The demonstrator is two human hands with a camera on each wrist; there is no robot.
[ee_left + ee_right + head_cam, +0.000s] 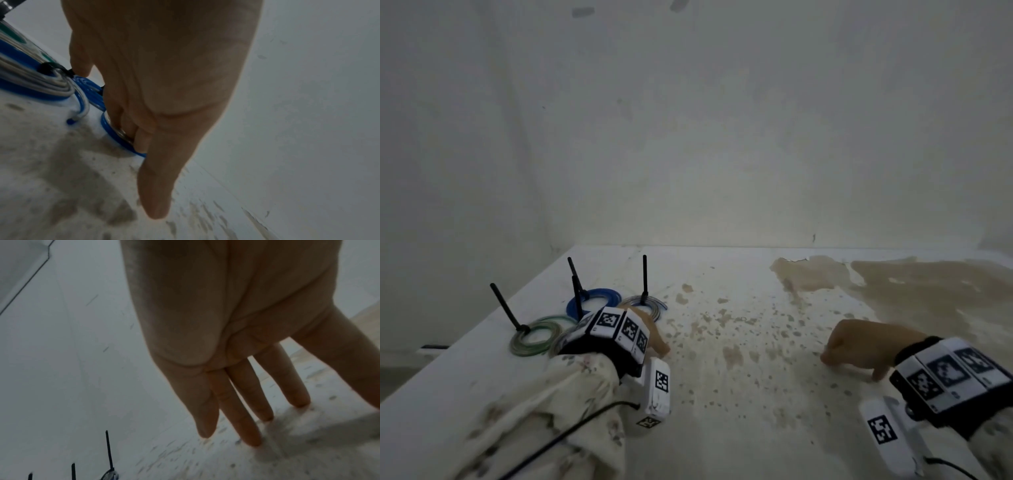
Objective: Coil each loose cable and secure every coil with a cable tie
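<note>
Several coiled cables lie at the left of the white table [739, 411], each with a black cable tie [644, 279] standing up from it: a green coil [536, 337], a blue coil [594, 299] and a blue-and-grey coil [650, 305]. Another grey coil [561, 339] shows partly behind my left wrist. In the left wrist view the curled fingers of my left hand [141, 142] hook the rim of the blue-and-grey coil [115, 133], thumb straight. My right hand [856, 349] is far to the right, fingers straight, fingertips [252, 439] on the bare table, holding nothing.
White walls close the table at the back and left, meeting in a corner [551, 240]. A brown stain [928, 284] and scattered specks mark the tabletop. The table's left edge [431, 373] runs near the green coil.
</note>
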